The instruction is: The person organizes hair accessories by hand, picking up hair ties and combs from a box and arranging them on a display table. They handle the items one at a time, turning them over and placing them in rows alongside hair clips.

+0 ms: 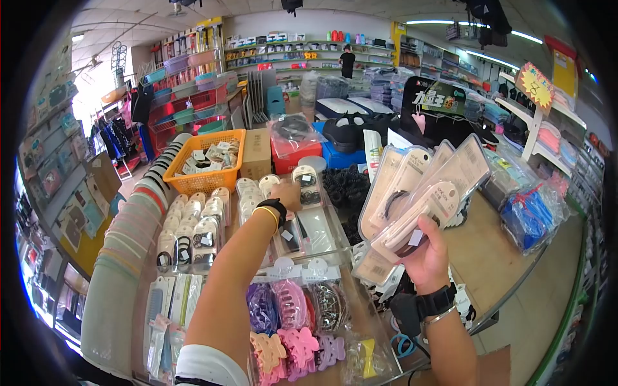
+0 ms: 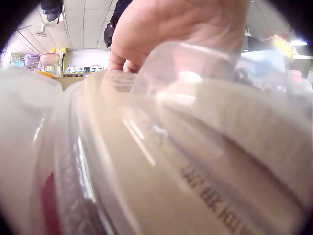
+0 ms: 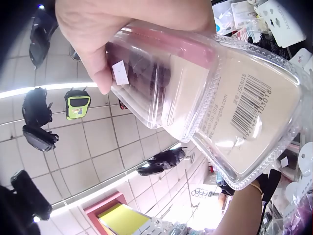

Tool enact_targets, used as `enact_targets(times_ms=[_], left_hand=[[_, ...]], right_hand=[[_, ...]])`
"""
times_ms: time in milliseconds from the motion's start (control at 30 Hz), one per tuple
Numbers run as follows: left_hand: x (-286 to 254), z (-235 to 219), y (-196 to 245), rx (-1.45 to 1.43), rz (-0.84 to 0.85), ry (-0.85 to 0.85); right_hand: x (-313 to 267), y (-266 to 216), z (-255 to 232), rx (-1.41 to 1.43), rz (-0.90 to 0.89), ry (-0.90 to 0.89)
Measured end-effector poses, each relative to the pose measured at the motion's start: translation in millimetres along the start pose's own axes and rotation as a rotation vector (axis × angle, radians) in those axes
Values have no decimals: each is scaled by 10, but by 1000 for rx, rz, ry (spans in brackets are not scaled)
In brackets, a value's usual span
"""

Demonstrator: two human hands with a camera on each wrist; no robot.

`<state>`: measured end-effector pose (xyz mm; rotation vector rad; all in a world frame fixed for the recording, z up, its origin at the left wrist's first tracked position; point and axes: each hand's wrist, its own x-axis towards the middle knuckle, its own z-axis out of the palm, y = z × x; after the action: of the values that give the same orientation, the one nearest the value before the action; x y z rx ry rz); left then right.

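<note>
The pack [image 1: 309,185] lay just right of the nearer left grip [image 1: 286,194], whose closure was unclear, while the right grip [image 1: 429,260] clasped fanned packs [image 1: 415,209].

Laden bench [image 1: 496,251]
Orange basket [image 1: 203,181] toward far edge, carded hair ties [image 1: 205,240] before it, claw clips [image 1: 299,345] toward near edge.

Fingers [image 2: 116,59], clear plastic packages [image 2: 117,132], ceiling [image 2: 85,32]
</note>
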<state>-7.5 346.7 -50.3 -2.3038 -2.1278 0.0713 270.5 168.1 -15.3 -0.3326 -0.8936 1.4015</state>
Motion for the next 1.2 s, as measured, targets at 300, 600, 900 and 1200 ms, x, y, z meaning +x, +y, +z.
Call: enact_targets(times_ms=[300, 600, 900, 1200], left_hand=[[-28, -193, -45, -59, 105, 125], [-1084, -912, 516, -615, 751, 550], [-1519, -932, 619, -180, 1097, 1021], [-1403, -806, 421, -79, 1054, 969]], right_hand=[[-10, -27, 57, 46, 7, -4], [-29, -10, 62, 19, 89, -81], [-25, 42, 51, 67, 158, -132], [17, -37, 31, 142, 127, -8]])
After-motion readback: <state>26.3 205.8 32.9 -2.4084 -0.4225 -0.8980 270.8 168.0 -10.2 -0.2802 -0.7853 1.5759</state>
